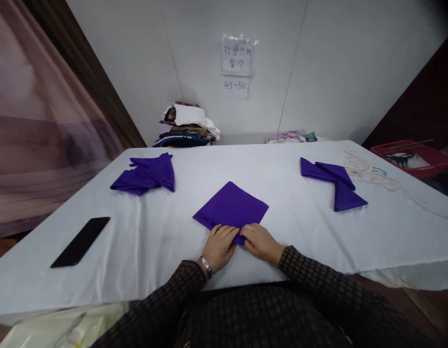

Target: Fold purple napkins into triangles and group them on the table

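A purple cloth napkin lies on the white tablecloth in front of me, turned like a diamond with one corner towards me. At that near corner, my left hand, with a silver bracelet at the wrist, has its fingers closed on the cloth's lower left edge. From the other side my right hand pinches the same corner, its fingertips close to the left ones. A small bit of the near tip shows between and below the fingers; the fingers hide the rest.
A loose heap of purple cloth lies far left, and a folded purple napkin far right. A black phone-like slab rests at left. Behind the table stand stacked clothes; a red basket is beyond the right edge.
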### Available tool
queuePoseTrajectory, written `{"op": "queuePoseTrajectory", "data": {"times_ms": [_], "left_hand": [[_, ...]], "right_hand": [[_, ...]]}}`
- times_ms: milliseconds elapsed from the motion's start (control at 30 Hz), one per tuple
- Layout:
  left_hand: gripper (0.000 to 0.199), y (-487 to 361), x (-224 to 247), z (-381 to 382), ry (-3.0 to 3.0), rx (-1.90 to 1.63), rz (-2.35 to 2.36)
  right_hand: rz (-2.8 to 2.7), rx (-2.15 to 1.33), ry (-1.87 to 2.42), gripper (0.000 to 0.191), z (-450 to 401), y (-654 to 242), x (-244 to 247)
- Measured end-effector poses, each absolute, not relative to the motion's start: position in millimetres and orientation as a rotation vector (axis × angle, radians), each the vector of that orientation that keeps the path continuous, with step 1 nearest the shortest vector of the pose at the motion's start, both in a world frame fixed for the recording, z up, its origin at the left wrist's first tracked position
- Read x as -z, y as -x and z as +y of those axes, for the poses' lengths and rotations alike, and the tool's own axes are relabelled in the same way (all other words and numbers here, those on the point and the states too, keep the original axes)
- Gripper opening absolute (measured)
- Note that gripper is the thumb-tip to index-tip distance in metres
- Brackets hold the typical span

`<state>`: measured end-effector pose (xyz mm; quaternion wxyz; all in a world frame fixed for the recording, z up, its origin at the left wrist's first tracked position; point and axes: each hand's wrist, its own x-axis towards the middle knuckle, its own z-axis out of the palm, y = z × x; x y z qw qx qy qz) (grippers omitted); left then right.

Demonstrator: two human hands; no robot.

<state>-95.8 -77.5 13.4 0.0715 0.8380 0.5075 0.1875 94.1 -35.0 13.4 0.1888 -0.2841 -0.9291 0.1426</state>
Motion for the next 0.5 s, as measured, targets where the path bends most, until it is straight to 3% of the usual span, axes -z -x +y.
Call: {"op": "queuePoseTrajectory", "data": {"times_ms": [267, 500], "left_hand": [[0.043, 119, 3, -81, -2.426, -0.734, 1.466], [0.040, 146, 10, -81, -2.351, -0.870, 1.428]], "right_hand": [[-2.540, -0.380, 0.702, 0.038, -16, -113, 4], [-2.534, -0.220, 0.776, 0.037, 30, -139, 14]]}}
